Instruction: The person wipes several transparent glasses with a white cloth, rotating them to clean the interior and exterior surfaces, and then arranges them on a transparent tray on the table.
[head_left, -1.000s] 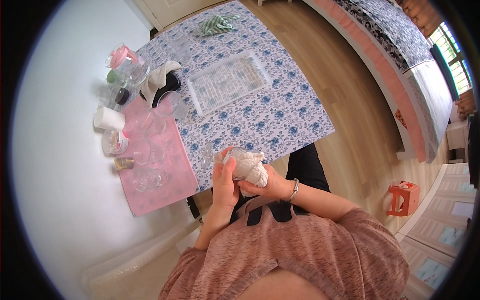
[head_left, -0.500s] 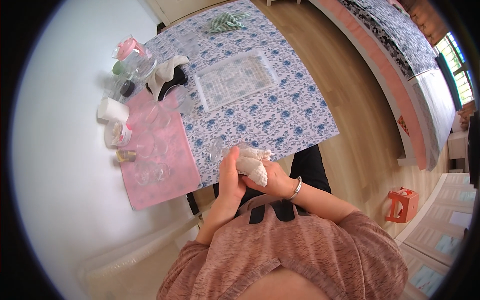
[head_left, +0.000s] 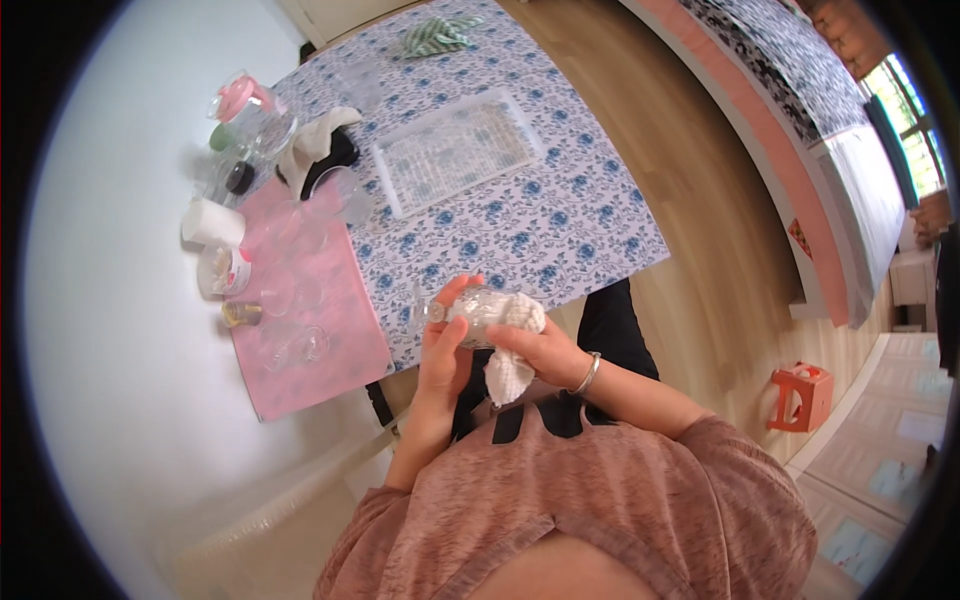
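A: Hands?
B: Left hand (head_left: 443, 350) has fingers clamped on a clear glass (head_left: 478, 305). Right hand (head_left: 545, 352) has fingers closed on a white cloth (head_left: 510, 345), pressed onto the glass.
A: Where's the glass?
B: In the air, over the near edge of the counter (head_left: 590, 215), just off the body.
A: Beyond that?
B: Pink mat (head_left: 335, 330) to the left with more glasses (head_left: 290, 345). Clear tray (head_left: 455, 150) mid-counter. Jars (head_left: 250, 110) at the far left, green cloth (head_left: 435, 35) at the far end.

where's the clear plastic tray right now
In the head view, the clear plastic tray lies mid-table on the floral tablecloth, right of the pink mat.
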